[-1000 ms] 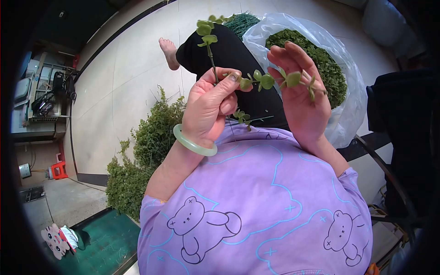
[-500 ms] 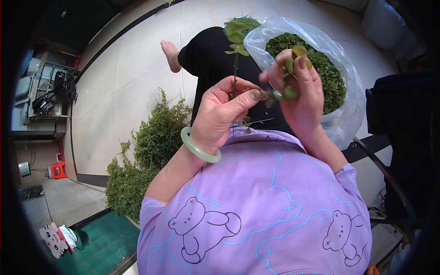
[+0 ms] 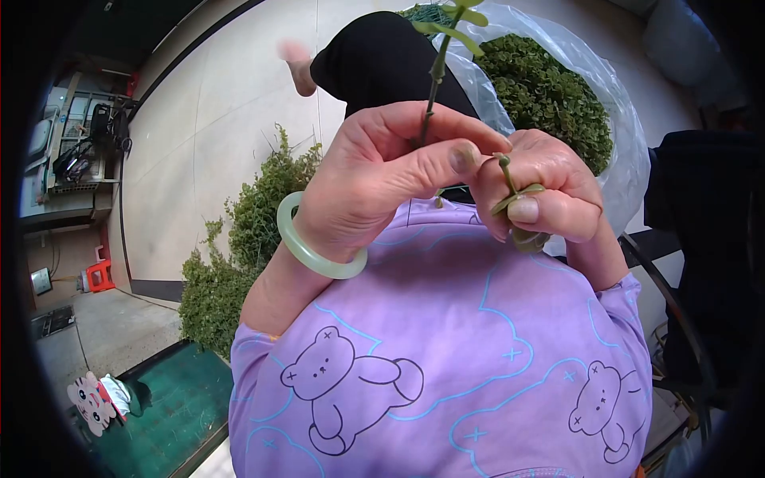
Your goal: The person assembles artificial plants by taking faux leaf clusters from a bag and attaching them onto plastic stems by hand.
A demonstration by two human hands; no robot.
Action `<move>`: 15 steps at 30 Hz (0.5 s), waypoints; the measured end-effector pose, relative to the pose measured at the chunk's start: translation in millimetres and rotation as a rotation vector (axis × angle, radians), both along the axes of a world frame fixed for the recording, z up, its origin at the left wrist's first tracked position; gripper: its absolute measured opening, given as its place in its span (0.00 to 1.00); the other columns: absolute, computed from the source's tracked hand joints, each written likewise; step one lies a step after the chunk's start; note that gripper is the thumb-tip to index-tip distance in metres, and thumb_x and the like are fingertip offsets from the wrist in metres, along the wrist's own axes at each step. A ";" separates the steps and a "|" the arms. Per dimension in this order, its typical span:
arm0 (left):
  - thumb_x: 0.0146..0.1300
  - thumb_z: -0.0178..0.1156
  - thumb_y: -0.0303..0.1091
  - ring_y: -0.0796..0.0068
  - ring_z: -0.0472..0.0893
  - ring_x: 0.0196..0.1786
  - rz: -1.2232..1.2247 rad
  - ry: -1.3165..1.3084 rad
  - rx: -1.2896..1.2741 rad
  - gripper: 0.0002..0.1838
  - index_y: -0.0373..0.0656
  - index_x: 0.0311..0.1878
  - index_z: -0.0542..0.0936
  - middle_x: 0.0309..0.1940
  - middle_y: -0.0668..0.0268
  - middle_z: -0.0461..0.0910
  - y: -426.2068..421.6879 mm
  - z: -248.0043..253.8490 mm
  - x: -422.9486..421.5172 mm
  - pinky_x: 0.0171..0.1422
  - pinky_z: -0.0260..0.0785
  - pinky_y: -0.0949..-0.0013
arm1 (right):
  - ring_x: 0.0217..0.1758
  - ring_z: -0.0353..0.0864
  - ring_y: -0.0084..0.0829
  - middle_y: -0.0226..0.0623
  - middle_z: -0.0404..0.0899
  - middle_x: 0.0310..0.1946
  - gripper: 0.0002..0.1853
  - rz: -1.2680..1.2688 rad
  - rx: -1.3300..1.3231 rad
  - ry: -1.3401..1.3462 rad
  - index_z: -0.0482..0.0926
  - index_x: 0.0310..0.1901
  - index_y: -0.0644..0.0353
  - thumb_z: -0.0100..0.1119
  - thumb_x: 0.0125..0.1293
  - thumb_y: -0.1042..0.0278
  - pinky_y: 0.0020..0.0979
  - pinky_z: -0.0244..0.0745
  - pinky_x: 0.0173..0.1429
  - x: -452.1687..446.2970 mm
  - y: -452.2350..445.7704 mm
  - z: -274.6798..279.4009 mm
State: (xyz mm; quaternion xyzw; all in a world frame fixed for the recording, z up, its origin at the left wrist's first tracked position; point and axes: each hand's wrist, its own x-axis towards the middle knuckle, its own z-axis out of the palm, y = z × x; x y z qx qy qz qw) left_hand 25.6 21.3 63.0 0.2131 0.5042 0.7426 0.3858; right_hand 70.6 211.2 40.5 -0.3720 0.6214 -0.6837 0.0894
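Shirt (image 3: 446, 334), 6 o'clock: lilac, black bear outlines, light-blue squiggles. Bangle (image 3: 309, 259): pale green. Stem (image 3: 437, 72): green. Trousers (image 3: 374, 60), 12 o'clock: black.

Lavender tee (image 3: 430, 319), pale green bangle (image 3: 319, 266), black trousers (image 3: 381, 64).
From where I stand, the bangle is a smooth, thick ring just behind the left hand (image 3: 358, 171); nearer the body than the right hand (image 3: 558, 179), the short-sleeved tee shows black-outlined bears (image 3: 323, 374) and looping light-blue lines (image 3: 481, 304); beyond the left hand, the trousers look plain.
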 end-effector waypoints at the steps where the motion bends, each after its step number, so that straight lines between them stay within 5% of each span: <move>1: 0.61 0.58 0.30 0.86 0.72 0.29 0.009 0.025 -0.006 0.11 0.34 0.44 0.77 0.31 0.65 0.78 1.5 0.5 1.5 0.33 0.62 0.83 | 0.16 0.69 0.26 0.35 0.71 0.15 0.10 0.003 0.012 -0.006 0.70 0.22 0.65 0.45 0.56 0.69 0.27 0.63 0.22 -0.5 0.4 -0.2; 6: 0.59 0.59 0.25 0.81 0.77 0.33 0.087 0.130 0.050 0.07 0.35 0.40 0.78 0.33 0.65 0.80 3.0 -10.1 -0.3 0.40 0.68 0.80 | 0.23 0.70 0.23 0.33 0.73 0.19 0.11 0.032 0.121 -0.154 0.72 0.25 0.66 0.46 0.57 0.67 0.26 0.64 0.27 -10.4 8.5 -6.1; 8: 0.59 0.58 0.24 0.79 0.78 0.35 0.163 0.144 0.058 0.06 0.35 0.39 0.78 0.33 0.64 0.80 5.4 -10.6 0.9 0.42 0.69 0.78 | 0.33 0.73 0.20 0.32 0.76 0.29 0.12 -0.069 0.053 -0.272 0.75 0.36 0.67 0.54 0.57 0.67 0.22 0.67 0.37 -11.4 9.6 -8.4; 11: 0.58 0.59 0.21 0.85 0.76 0.32 0.303 0.307 0.023 0.06 0.35 0.39 0.78 0.31 0.67 0.80 7.3 -15.3 -0.2 0.37 0.68 0.83 | 0.41 0.76 0.22 0.31 0.77 0.35 0.17 -0.263 -0.086 -0.011 0.74 0.45 0.66 0.61 0.56 0.67 0.23 0.70 0.47 -16.7 7.6 -18.8; 13: 0.57 0.59 0.20 0.91 0.74 0.30 0.352 0.359 0.041 0.06 0.36 0.39 0.79 0.30 0.70 0.79 10.7 -18.3 0.5 0.32 0.64 0.88 | 0.40 0.76 0.21 0.31 0.77 0.35 0.15 -0.369 -0.093 -0.064 0.74 0.45 0.66 0.60 0.58 0.69 0.22 0.70 0.46 -11.3 1.3 -17.9; 15: 0.56 0.59 0.20 0.86 0.76 0.33 0.342 0.307 0.030 0.07 0.35 0.39 0.78 0.31 0.67 0.80 10.4 -16.3 2.3 0.39 0.68 0.84 | 0.35 0.74 0.17 0.28 0.75 0.32 0.11 -0.503 -0.199 -0.131 0.74 0.43 0.67 0.59 0.59 0.74 0.18 0.69 0.40 -6.5 -10.0 -17.8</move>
